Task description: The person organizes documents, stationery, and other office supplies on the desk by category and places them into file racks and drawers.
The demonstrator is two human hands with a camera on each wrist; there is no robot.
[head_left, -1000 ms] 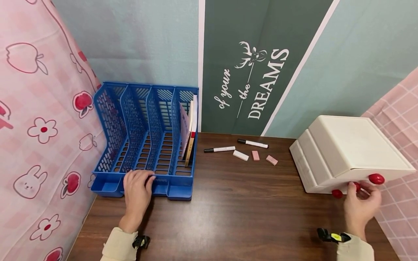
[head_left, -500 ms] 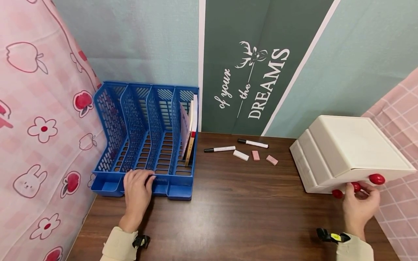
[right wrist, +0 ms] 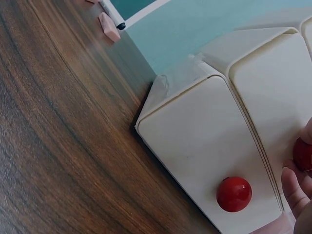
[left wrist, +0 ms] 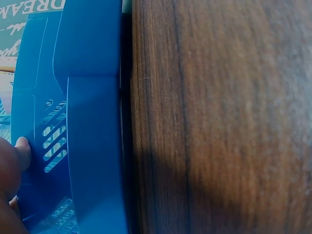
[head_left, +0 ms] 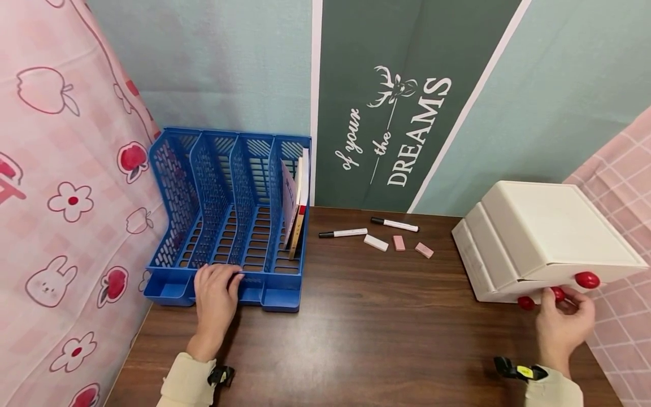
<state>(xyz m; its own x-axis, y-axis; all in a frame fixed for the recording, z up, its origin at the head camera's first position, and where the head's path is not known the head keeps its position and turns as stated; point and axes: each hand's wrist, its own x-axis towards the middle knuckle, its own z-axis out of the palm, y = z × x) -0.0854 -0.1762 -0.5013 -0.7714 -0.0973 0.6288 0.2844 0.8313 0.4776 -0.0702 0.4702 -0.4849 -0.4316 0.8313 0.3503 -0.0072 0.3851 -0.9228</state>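
Observation:
On the left stands a blue file rack [head_left: 249, 195] with upright dividers and small front trays. My left hand [head_left: 216, 299] grips its front rim, fingers over the edge; the left wrist view shows a thumb [left wrist: 22, 151] against the blue plastic. At the right is a white drawer unit [head_left: 574, 223] with three drawers and round red knobs. My right hand [head_left: 565, 328] pinches the middle red knob [right wrist: 303, 153] between thumb and fingers. The upper knob [head_left: 587, 280] and the lower knob [right wrist: 234, 194] are untouched. A narrow dark gap shows beside the middle drawer's front.
Several books [head_left: 296, 203] stand in the rack's rightmost slot. Between rack and drawers lie two black-capped markers [head_left: 350, 232], a white eraser [head_left: 376, 243] and two pink erasers [head_left: 399, 243] on the brown wooden table [head_left: 386, 339]. Pink patterned cloth [head_left: 61, 237] hangs at the left.
The middle knob and my right hand have shifted slightly outward, and a narrow gap now shows at that drawer's edge. My left hand stays on the rack's rim.

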